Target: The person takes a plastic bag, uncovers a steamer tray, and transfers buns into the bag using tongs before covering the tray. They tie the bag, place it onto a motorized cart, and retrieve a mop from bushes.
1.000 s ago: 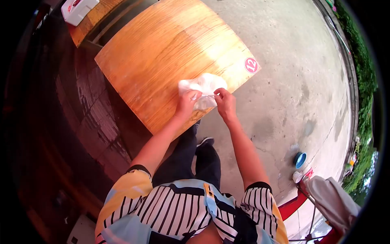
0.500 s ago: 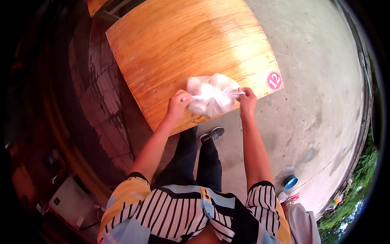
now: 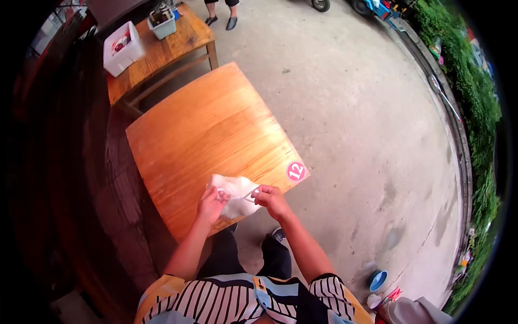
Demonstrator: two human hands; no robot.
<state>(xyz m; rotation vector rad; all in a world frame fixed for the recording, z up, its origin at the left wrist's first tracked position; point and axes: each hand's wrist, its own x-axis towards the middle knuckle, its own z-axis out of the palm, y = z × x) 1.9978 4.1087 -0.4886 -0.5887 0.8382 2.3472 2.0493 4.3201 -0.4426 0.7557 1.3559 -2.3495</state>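
A white, translucent plastic bag [image 3: 237, 208] rests near the front edge of the wooden table [image 3: 194, 129], with its contents hard to make out. My left hand [image 3: 211, 203] is at the bag's left side, fingers closed on its twisted top. From the right, my right hand [image 3: 268, 200] pinches a thin twisted end of the same bag. A short stretch of twisted plastic shows between the two hands. To the right of the bag, a round red sticker marked 12 [image 3: 295, 171] is on the table's corner.
A second wooden table [image 3: 183, 35] at the upper left holds a white box [image 3: 121, 51] and a smaller grey-green bin [image 3: 162, 26]. Behind it are a person's legs [image 3: 221, 9]. A blue basin [image 3: 377, 279] sits on the ground at the lower right.
The view has tilted up, showing the second table and a person's legs. My hands have come closer together over the bag, each still holding plastic.
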